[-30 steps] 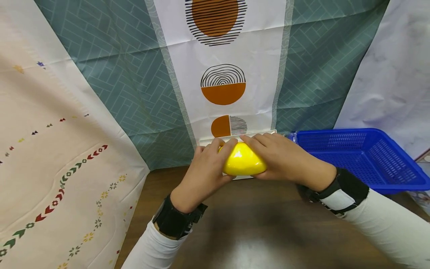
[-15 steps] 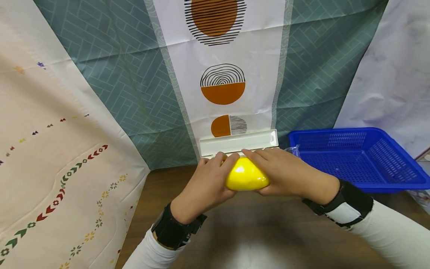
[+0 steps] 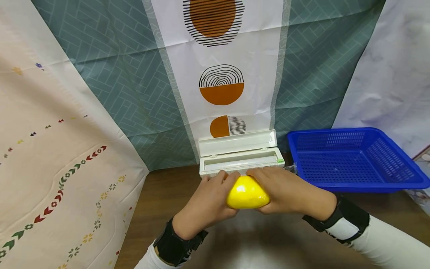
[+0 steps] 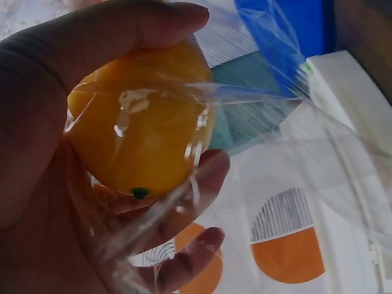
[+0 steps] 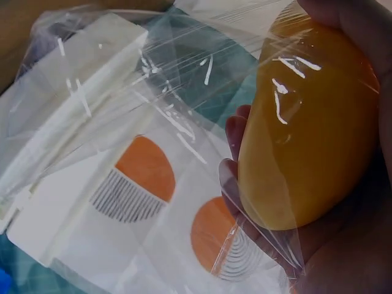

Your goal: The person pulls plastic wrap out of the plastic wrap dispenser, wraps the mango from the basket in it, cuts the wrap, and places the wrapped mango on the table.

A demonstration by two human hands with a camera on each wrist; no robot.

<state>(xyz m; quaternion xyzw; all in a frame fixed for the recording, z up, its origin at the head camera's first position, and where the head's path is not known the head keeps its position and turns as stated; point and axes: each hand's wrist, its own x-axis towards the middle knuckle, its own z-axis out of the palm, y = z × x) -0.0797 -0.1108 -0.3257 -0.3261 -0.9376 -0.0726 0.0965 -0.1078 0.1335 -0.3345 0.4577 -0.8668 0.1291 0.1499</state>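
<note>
A glossy yellow mango (image 3: 246, 196) is held up over the table between both hands. My left hand (image 3: 211, 201) grips its left side, and my right hand (image 3: 290, 190) grips its right side. Clear cling film (image 5: 174, 116) lies over the mango and passes under the fingers, as the wrist views show. In the left wrist view a small green stem spot (image 4: 140, 193) marks one end of the fruit. Just beyond the hands, a white cling film dispenser (image 3: 205, 171) stands with its lid (image 3: 236, 144) raised and a pale roll inside. The mango's underside is hidden.
To the right sits a blue plastic basket (image 3: 362, 185) with perforated walls, near the dispenser's right end. Brown wooden table (image 3: 161, 209) extends toward me. Patterned cloths (image 3: 134, 97) hang at the back and both sides.
Both hands have drawn the mango toward me, away from the dispenser. More of the dispenser now shows, including its raised lid and roll. The basket stays where it was.
</note>
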